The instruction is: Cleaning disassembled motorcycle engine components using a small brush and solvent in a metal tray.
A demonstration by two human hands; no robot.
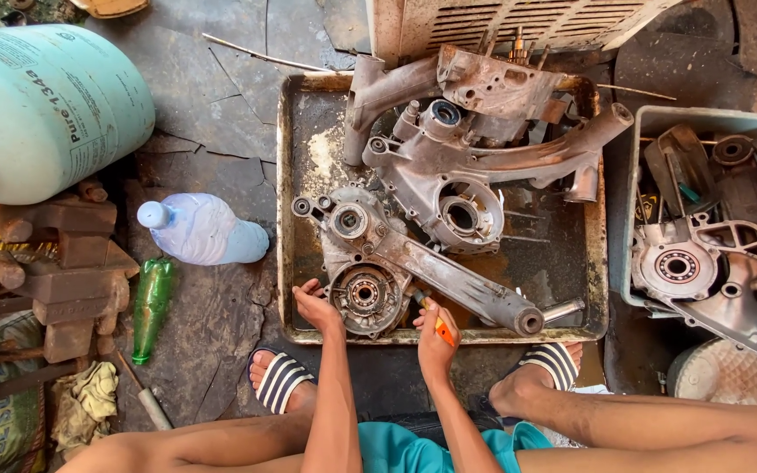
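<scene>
Two hands, one engine casing

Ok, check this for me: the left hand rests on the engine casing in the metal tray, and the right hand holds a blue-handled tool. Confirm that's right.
One detail is off. The head view shows the right hand holding an orange-handled tool, not a blue one. The rest stands: the left hand rests on the engine casing in the metal tray.

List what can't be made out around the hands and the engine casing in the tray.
Head view only:
- Tip of the orange-handled tool: hidden by the right hand and the engine casing.
- Left hand fingertips: pressed to the casing's edge, grip unclear.
- Casing bearing: too small to judge its condition.
- Tray floor: largely covered by parts.
- Grey bin: cut off at the right edge.
</scene>
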